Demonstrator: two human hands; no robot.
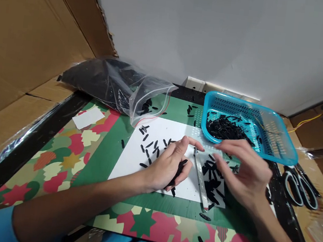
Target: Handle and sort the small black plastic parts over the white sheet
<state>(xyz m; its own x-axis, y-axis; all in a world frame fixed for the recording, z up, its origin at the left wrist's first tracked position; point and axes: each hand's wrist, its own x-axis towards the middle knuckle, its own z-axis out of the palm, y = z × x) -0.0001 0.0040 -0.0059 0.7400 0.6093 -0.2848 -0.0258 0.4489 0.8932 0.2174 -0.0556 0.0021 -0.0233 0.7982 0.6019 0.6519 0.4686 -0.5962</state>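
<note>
My left hand (171, 165) is curled, palm facing right, around a cluster of small slender black pieces (179, 170). Its index finger points out to the right. Across from it, my right hand (240, 169) is raised with thumb and fingertips apart, and I see nothing between them. Below the hands lies a white sheet of paper (122, 167), strewn with more black pieces (150, 145). A pale pen-like stick (201, 182) with a red end rests on the sheet between the hands. Loose black pieces (212, 185) lie heaped to its right.
A blue plastic basket (280, 150) holding many black pieces stands back right. At back left lies a clear zip bag (101, 83) full of black material, its mouth open. Scissors (299, 187) lie at right. A white card (88, 118) rests on the patterned mat (48, 162).
</note>
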